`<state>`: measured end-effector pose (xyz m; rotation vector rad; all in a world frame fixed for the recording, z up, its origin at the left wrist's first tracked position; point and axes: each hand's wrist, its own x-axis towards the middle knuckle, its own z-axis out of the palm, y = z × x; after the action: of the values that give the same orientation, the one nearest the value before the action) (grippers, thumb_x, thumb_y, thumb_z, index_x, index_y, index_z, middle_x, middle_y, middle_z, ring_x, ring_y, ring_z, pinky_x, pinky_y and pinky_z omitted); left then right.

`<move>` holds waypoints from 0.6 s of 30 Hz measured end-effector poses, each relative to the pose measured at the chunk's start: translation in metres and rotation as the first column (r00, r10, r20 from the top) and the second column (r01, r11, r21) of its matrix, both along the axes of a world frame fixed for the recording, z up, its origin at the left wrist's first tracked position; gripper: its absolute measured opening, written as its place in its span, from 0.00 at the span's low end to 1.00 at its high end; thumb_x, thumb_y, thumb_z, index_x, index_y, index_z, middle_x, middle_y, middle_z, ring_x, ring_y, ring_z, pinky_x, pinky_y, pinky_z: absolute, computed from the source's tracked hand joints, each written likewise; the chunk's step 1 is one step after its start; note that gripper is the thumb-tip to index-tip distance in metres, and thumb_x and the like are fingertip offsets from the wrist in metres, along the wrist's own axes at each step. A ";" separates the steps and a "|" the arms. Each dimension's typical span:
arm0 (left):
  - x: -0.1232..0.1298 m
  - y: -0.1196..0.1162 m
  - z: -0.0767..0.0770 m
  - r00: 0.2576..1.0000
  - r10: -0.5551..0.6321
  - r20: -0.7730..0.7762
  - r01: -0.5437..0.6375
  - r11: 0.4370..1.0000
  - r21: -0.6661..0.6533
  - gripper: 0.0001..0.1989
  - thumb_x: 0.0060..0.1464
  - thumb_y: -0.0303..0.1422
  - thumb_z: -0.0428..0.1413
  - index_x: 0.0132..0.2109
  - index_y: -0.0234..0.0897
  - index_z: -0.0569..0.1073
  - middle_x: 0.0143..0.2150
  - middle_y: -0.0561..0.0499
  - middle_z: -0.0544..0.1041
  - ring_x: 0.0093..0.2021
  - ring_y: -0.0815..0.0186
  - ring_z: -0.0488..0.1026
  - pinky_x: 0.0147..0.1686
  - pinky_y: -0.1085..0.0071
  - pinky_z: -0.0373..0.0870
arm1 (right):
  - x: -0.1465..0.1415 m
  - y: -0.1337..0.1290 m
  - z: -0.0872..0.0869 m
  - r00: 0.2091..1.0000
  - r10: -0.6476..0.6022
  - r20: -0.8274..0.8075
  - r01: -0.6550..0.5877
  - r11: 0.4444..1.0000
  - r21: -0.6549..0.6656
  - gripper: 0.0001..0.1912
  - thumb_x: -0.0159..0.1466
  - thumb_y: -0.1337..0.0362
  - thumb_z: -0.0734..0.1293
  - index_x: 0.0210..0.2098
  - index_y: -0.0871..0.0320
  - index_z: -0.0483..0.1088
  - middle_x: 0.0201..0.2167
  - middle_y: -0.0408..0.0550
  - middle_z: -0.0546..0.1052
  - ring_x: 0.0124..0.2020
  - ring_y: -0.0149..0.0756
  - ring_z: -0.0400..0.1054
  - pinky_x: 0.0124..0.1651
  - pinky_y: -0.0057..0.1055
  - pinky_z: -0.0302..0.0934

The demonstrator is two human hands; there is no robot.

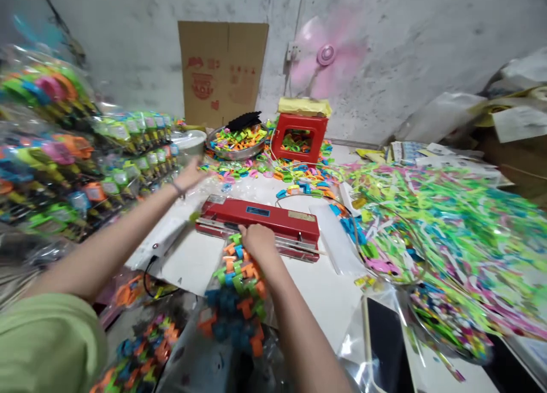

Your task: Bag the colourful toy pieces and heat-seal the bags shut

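You work in bright, even light with soft shadows. Motion blur smears the packed toys (64,154) left of your hands and the green pile (448,222) to their right. Wide-lens distortion bends the edges.

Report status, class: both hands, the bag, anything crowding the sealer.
Left hand reaching toward white tub, holding nothing visible. Right hand holds bag of plastic pieces at red sealer. Loose pieces scattered behind sealer.

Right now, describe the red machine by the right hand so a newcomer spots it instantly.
Start at the white worktable, centre. The long, flat red metal heat sealer lies crosswise, the right hand at its front edge. Unlike the boxy red plastic stool behind, it carries a blue label.
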<state>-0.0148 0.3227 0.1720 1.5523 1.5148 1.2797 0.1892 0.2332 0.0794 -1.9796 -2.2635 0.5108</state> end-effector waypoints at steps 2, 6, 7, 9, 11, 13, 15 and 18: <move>0.018 -0.068 -0.039 0.977 -0.197 -0.086 0.194 0.980 -0.046 0.13 0.38 0.23 0.68 0.34 0.34 0.77 0.33 0.51 0.76 0.36 0.62 0.73 0.43 0.67 0.69 | 0.013 0.000 -0.003 0.995 0.027 -0.101 -0.024 0.999 0.033 0.23 0.71 0.56 0.56 0.44 0.67 0.76 0.43 0.67 0.78 0.48 0.52 0.72 0.54 0.46 0.60; 0.056 -0.170 -0.105 0.839 -0.362 -0.406 0.390 0.921 -0.016 0.09 0.50 0.37 0.64 0.40 0.42 0.80 0.49 0.45 0.77 0.52 0.53 0.70 0.53 0.57 0.62 | 0.039 -0.014 -0.022 0.923 0.024 -0.384 0.071 0.970 0.232 0.14 0.67 0.62 0.60 0.44 0.58 0.76 0.48 0.55 0.78 0.53 0.44 0.69 0.66 0.51 0.41; 0.063 -0.182 -0.113 0.834 -0.325 -0.446 0.359 0.933 -0.008 0.08 0.54 0.37 0.60 0.40 0.42 0.80 0.50 0.45 0.77 0.52 0.54 0.70 0.52 0.57 0.62 | 0.043 -0.021 -0.027 0.896 0.019 -0.444 0.114 0.956 0.271 0.14 0.66 0.62 0.60 0.44 0.57 0.76 0.48 0.53 0.78 0.53 0.44 0.69 0.66 0.51 0.41; 0.068 -0.193 -0.120 0.845 -0.242 -0.476 0.279 0.960 0.006 0.08 0.59 0.35 0.55 0.38 0.41 0.79 0.46 0.46 0.78 0.50 0.56 0.70 0.51 0.59 0.63 | 0.049 -0.037 -0.036 0.821 0.022 -0.571 0.187 0.934 0.305 0.17 0.65 0.57 0.59 0.44 0.58 0.76 0.46 0.54 0.79 0.50 0.44 0.70 0.61 0.49 0.51; 0.066 -0.192 -0.118 0.858 -0.199 -0.473 0.238 0.971 0.023 0.08 0.59 0.31 0.54 0.35 0.40 0.78 0.40 0.47 0.79 0.46 0.59 0.71 0.49 0.60 0.63 | 0.050 -0.055 -0.039 0.738 0.025 -0.674 0.254 0.915 0.312 0.21 0.64 0.53 0.59 0.43 0.59 0.76 0.44 0.55 0.79 0.47 0.45 0.71 0.53 0.44 0.61; 0.055 -0.193 -0.111 0.888 -0.161 -0.430 0.201 0.978 0.049 0.07 0.57 0.27 0.55 0.33 0.38 0.77 0.37 0.48 0.78 0.42 0.60 0.72 0.48 0.62 0.64 | 0.048 -0.070 -0.037 0.678 0.018 -0.735 0.331 0.885 0.327 0.21 0.64 0.51 0.60 0.42 0.60 0.76 0.42 0.56 0.79 0.46 0.46 0.71 0.48 0.41 0.63; 0.037 -0.201 -0.098 0.932 -0.123 -0.340 0.157 0.985 0.076 0.07 0.55 0.24 0.55 0.31 0.37 0.76 0.35 0.48 0.78 0.39 0.61 0.73 0.45 0.64 0.66 | 0.044 -0.082 -0.033 0.614 0.024 -0.789 0.419 0.837 0.351 0.20 0.63 0.51 0.61 0.40 0.61 0.76 0.41 0.55 0.79 0.44 0.45 0.71 0.48 0.40 0.63; -0.005 -0.229 -0.073 0.983 -0.053 -0.176 0.067 0.995 0.079 0.06 0.53 0.24 0.56 0.30 0.36 0.75 0.34 0.48 0.77 0.39 0.60 0.73 0.44 0.64 0.68 | 0.030 -0.093 -0.030 0.475 0.069 -0.877 0.523 0.779 0.345 0.18 0.64 0.52 0.62 0.38 0.61 0.74 0.38 0.53 0.78 0.42 0.42 0.71 0.49 0.40 0.63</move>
<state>-0.0196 0.0937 0.0994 1.7914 1.5240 1.2143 0.2188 0.1401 0.0497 -1.2182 -1.2245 0.5158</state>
